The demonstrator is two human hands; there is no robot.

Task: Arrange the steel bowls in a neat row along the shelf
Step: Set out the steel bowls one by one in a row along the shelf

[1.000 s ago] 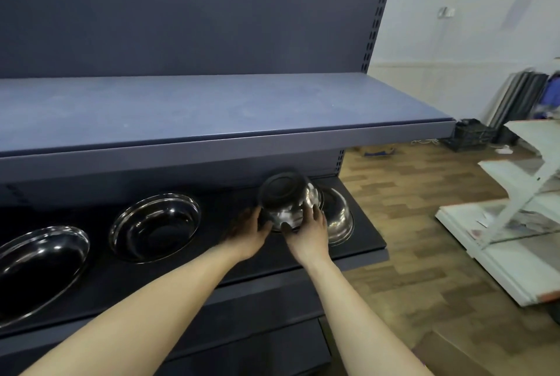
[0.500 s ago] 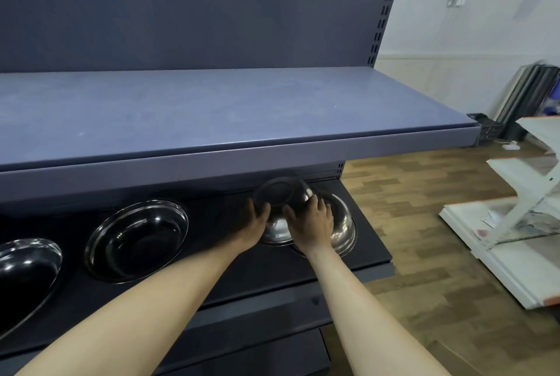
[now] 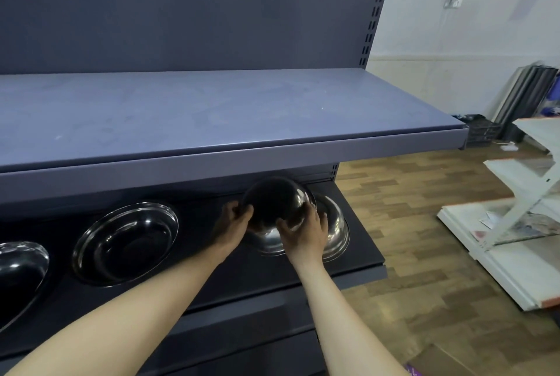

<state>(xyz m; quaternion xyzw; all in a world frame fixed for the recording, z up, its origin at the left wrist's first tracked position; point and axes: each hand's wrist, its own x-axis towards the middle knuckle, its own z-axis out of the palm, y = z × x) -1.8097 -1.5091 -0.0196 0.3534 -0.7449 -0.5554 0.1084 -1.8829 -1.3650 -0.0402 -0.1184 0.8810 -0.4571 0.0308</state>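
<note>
I hold a small steel bowl (image 3: 274,204) between my left hand (image 3: 231,225) and my right hand (image 3: 306,234), fingers curled at its rim, tilted, just above the stacked bowls (image 3: 331,233) at the right end of the lower shelf (image 3: 360,260). I think it is light and stiff, but the polished metal is slippery. Taking it at the rim from both sides seems safest. Another bowl (image 3: 127,239) lies more to the left.

Left hand (image 3: 233,225) and right hand (image 3: 306,234) grip together.
</note>
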